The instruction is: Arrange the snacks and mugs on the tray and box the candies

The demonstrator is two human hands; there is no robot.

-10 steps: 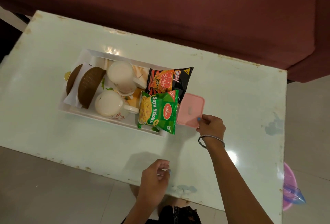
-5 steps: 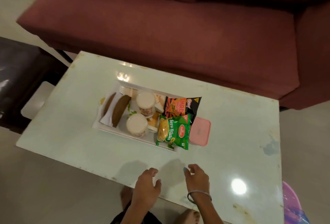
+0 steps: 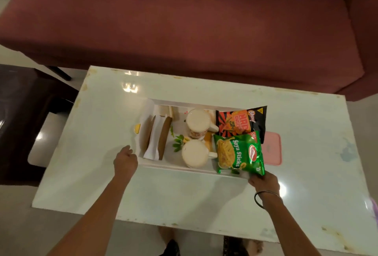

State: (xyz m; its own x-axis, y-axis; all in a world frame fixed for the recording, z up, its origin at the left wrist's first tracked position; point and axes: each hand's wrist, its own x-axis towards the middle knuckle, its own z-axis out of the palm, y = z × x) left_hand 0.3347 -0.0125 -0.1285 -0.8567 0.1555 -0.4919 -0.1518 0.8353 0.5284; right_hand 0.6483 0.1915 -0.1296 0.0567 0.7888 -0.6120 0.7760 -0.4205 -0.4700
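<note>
Sitting on the glossy white table (image 3: 102,174), the rectangular white tray (image 3: 180,167) has the left hand (image 3: 125,160) curled at its near-left corner and the right hand (image 3: 263,180) gripping its near-right corner under the crinkly green Soya Sticks packet (image 3: 238,153).

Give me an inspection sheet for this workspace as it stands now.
Surface: white table, glossy, stained at the edges.
Job's things: white tray holds two mugs, black snack packet, green Soya Sticks packet and brown wrapped items; pink box, lid on, beside the tray.
Clutter: small yellow item by the tray.
Hands: left hand at the tray's left end; right hand at its near right corner; grip unclear.
Cables: nothing seen.
Surroundings: maroon sofa behind.
</note>
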